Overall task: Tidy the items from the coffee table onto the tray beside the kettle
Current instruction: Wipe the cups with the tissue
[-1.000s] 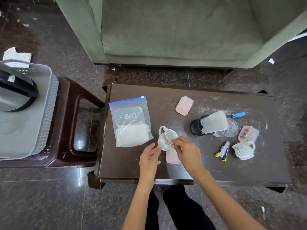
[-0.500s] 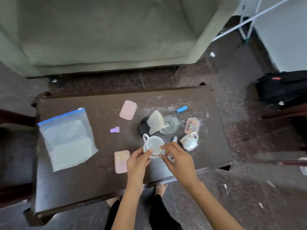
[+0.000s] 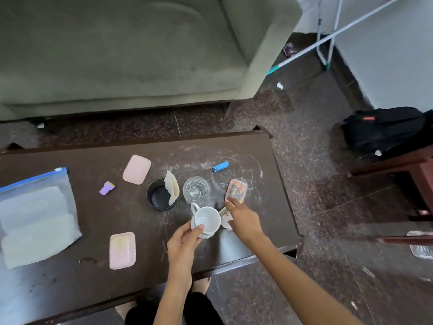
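Observation:
On the dark coffee table [image 3: 93, 285] my left hand [image 3: 185, 240] grips a white teacup [image 3: 206, 220] by its near side, just above the tabletop. Right beside it, my right hand [image 3: 244, 220] lies over a second patterned teacup [image 3: 223, 214], which sits tilted between forefinger and thumb and is mostly hidden. Behind the cups stand a clear glass [image 3: 196, 190], a black pot [image 3: 159, 195] with a paper filter [image 3: 172, 187] in it, and a small pink tray of coloured bits [image 3: 236, 190]. The tray and kettle are out of view.
Also on the table: a zip bag of white sheets [image 3: 35, 216] at the left, two pink lids [image 3: 136, 169] [image 3: 122, 250], a purple cap [image 3: 107, 188], a blue clip [image 3: 220, 166]. A grey sofa [image 3: 117, 55] stands behind, a black backpack [image 3: 384, 130] and a wooden chair [image 3: 417, 174] to the right.
My view has swung right, away from the grey basket. The white cup travelled right in my hands; my right hand left its rim and reached onto the second cup.

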A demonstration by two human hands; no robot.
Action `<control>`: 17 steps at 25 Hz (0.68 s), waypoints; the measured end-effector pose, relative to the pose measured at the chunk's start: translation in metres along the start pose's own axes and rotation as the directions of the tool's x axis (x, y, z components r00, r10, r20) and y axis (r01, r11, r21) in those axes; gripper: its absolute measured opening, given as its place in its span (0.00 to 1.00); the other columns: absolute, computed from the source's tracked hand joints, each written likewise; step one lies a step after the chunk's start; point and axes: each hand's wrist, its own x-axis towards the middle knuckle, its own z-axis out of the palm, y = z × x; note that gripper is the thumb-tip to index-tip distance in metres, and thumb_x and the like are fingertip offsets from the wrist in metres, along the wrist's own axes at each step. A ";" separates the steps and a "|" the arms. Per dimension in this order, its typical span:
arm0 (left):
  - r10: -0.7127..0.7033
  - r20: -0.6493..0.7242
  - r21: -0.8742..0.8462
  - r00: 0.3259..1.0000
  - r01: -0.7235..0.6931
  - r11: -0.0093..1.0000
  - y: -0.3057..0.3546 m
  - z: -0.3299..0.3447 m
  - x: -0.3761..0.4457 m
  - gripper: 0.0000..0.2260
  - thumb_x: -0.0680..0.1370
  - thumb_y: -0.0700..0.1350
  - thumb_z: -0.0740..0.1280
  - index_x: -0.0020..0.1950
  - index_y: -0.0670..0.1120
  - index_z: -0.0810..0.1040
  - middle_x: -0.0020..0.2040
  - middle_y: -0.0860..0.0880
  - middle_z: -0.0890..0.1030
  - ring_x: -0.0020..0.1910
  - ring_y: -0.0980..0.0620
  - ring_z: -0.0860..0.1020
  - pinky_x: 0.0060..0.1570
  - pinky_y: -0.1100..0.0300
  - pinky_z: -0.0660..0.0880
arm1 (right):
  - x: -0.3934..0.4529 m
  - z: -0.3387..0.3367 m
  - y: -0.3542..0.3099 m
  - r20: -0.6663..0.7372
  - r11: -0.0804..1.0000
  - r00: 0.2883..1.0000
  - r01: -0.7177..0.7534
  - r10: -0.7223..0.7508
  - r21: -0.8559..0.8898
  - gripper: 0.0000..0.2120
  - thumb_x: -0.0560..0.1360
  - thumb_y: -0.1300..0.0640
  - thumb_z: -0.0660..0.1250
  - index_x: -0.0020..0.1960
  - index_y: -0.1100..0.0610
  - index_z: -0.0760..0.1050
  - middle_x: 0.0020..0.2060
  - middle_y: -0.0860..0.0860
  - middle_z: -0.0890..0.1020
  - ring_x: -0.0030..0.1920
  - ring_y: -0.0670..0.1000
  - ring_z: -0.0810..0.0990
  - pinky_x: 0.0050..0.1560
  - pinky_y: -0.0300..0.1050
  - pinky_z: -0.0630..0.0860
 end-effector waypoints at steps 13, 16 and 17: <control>-0.014 -0.050 -0.007 0.999 0.014 1.000 0.005 -0.015 -0.004 0.12 0.74 0.38 0.70 0.56 0.37 0.78 0.48 0.44 0.83 0.52 0.48 0.81 0.48 0.65 0.80 | -0.003 0.009 0.005 0.101 0.976 0.991 0.107 -0.089 -0.190 0.19 0.72 0.70 0.61 0.61 0.58 0.73 0.60 0.56 0.72 0.52 0.62 0.79 0.46 0.52 0.75; -0.017 -0.054 0.010 0.998 0.018 1.000 0.025 -0.024 -0.025 0.12 0.74 0.39 0.70 0.56 0.37 0.78 0.50 0.42 0.82 0.53 0.48 0.80 0.51 0.63 0.79 | -0.041 -0.003 -0.005 -0.054 0.993 0.992 0.109 -0.111 -0.046 0.13 0.75 0.65 0.61 0.58 0.57 0.73 0.60 0.54 0.73 0.47 0.64 0.79 0.40 0.52 0.73; -0.018 -0.060 0.009 0.998 0.019 1.000 0.033 -0.030 -0.037 0.13 0.73 0.40 0.71 0.56 0.37 0.78 0.51 0.41 0.81 0.54 0.47 0.79 0.53 0.60 0.79 | -0.056 -0.009 -0.013 -0.101 0.992 0.987 0.126 -0.128 -0.026 0.10 0.76 0.63 0.61 0.57 0.58 0.74 0.58 0.54 0.74 0.45 0.65 0.79 0.38 0.53 0.73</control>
